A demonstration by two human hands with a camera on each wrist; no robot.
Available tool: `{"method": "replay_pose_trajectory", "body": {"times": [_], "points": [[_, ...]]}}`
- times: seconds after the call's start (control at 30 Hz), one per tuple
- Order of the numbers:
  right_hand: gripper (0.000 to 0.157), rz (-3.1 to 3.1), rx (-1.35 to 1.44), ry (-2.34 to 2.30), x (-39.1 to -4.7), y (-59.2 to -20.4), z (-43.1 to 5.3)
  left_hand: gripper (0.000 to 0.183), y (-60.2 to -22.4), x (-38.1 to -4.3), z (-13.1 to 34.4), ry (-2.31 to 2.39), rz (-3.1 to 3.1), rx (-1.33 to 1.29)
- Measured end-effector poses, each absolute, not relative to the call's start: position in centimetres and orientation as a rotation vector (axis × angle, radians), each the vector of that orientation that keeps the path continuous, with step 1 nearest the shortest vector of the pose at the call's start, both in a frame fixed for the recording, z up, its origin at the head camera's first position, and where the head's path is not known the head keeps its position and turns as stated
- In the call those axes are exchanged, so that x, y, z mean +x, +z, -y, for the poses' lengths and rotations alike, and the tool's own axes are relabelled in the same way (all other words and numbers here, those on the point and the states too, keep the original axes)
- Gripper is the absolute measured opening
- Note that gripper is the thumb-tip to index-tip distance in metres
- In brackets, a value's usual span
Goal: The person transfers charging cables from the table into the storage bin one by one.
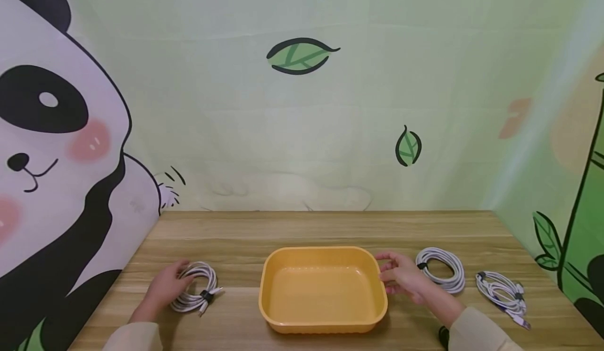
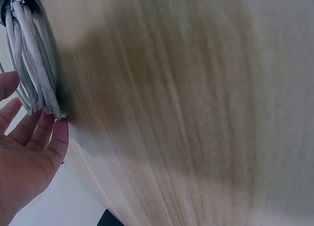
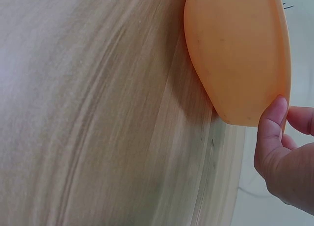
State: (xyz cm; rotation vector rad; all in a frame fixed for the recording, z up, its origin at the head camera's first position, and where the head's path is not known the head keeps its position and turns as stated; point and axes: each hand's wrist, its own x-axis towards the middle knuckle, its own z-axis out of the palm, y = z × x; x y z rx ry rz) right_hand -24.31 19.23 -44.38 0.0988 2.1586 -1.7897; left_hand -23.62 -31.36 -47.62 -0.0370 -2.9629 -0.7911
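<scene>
At the left of the table, in the head view, my left hand (image 1: 167, 285) grips the outer side of a coiled white cable (image 1: 213, 275) bound with a black strap. The left wrist view has the thumb and fingers (image 2: 58, 140) around the end of that coil, its strap at the upper corner. A yellow plastic tray (image 1: 323, 326), with nothing in it, sits in the middle. My right hand (image 1: 406, 277) holds its right side near the far corner. Seen from the right wrist, the thumb presses the tray's wall (image 3: 235, 59) and a finger lies across the rim.
Two more coiled white cables lie to the right: a round one (image 1: 455, 267) just past my right hand, and a looser one (image 1: 505, 293) with a USB plug. A small dark object (image 1: 443, 335) shows beside my right sleeve. A printed wall cloth (image 1: 330, 131) stands behind the table.
</scene>
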Motion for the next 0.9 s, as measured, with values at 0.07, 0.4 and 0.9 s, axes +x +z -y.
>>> {"method": "replay_pose_trajectory", "body": {"times": [0.07, 0.4, 0.9], "points": [[0.05, -2.153, 0.086, -1.79, -24.3, -44.4, -19.2, 0.046, -47.6, -23.5, 31.4, -0.831, 2.951, -0.028], [0.05, -2.133, 0.07, -1.786, -24.3, -44.2, -19.3, 0.047, -47.7, -23.3, 32.1, -1.024, 2.901, 0.005], [0.049, -2.142, 0.078, -1.779, -24.3, -44.3, -19.3, 0.048, -47.7, -23.4, 32.4, -1.094, 2.906, 0.038]]}}
